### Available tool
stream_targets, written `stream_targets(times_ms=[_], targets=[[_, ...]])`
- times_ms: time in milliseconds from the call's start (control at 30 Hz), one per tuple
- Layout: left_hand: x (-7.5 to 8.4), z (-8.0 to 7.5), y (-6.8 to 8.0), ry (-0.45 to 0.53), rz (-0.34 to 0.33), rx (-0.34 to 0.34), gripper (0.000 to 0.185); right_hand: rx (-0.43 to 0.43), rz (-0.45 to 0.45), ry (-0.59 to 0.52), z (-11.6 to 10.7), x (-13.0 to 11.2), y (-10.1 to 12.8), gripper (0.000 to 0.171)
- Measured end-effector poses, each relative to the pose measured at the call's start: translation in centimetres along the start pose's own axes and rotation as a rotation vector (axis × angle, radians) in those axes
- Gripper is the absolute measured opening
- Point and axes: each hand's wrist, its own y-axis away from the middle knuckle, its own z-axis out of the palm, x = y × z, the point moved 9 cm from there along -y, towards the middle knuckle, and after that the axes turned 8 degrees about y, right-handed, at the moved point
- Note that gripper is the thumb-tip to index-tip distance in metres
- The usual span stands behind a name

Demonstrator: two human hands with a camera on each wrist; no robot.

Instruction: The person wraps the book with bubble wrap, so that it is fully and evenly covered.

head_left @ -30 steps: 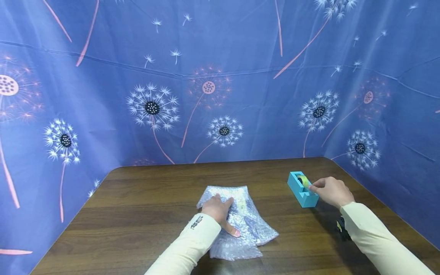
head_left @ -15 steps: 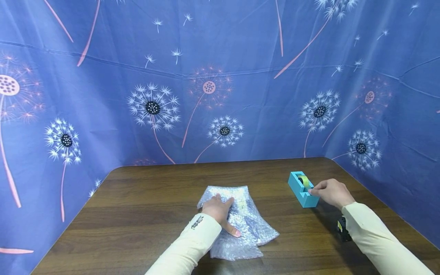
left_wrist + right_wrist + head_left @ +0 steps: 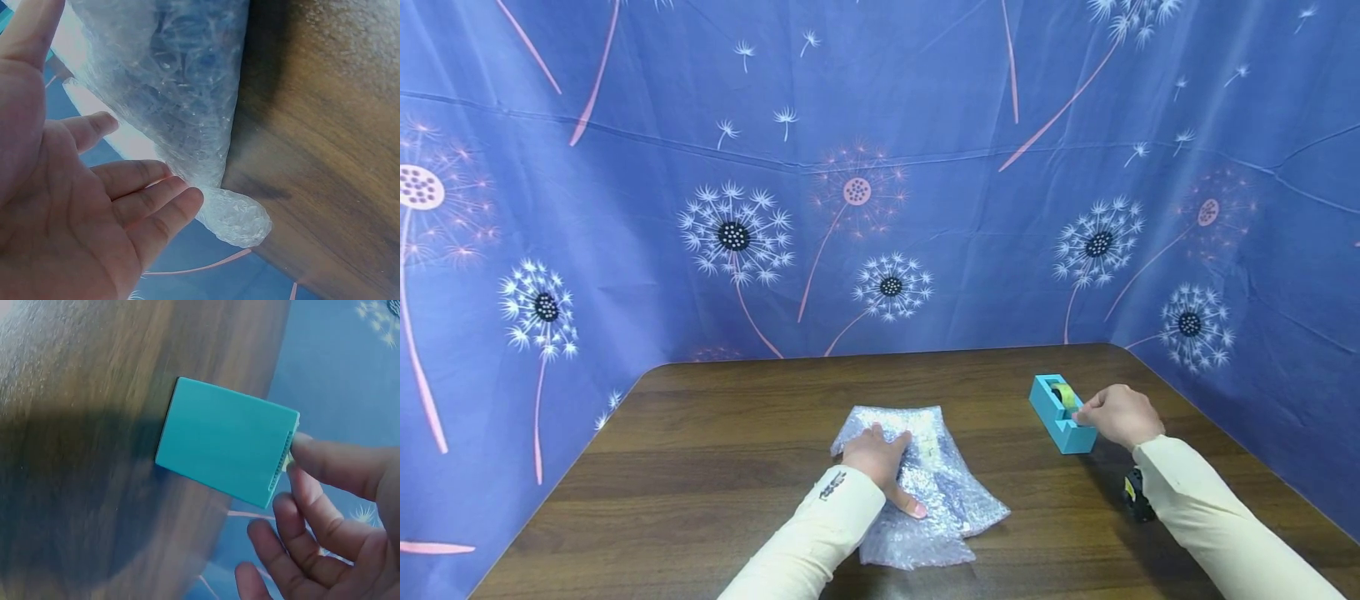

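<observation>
A crumpled bundle of clear bubble wrap (image 3: 925,483) lies on the brown wooden table (image 3: 715,450), near the front middle. My left hand (image 3: 880,458) presses flat on it with straight fingers; the left wrist view shows the open palm (image 3: 75,206) against the bubble wrap (image 3: 181,106). To the right stands a teal tape dispenser (image 3: 1060,414) with a yellowish roll. My right hand (image 3: 1116,414) is at its near end. In the right wrist view, thumb and forefinger (image 3: 325,462) pinch the tape end at the toothed edge of the dispenser (image 3: 225,444).
A blue cloth with dandelion prints (image 3: 880,208) walls the table at the back and on both sides. A small black and yellow object (image 3: 1135,496) sits under my right sleeve. Bare wood stretches to the left of the bundle and behind it.
My right hand's fingers moved from the roll toward the dispenser's near end, and the forearm swung slightly inward. The left hand and the bubble wrap have not moved.
</observation>
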Motion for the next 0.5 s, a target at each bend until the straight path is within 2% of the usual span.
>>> stream_targets(times_ms=[267, 333, 500], targets=[[0.1, 0.3, 0.0, -0.008, -0.004, -0.013, 0.108, -0.03, 0.117, 0.1, -0.4, -0.1, -0.1, 0.03], [0.1, 0.1, 0.0, -0.009, -0.007, -0.011, 0.109, -0.026, 0.15, 0.123, -0.7, -0.3, -0.3, 0.035], [0.3, -0.2, 0.1, -0.014, -0.001, -0.007, 0.11, -0.021, 0.202, 0.099, -1.6, -0.5, -0.7, 0.047]])
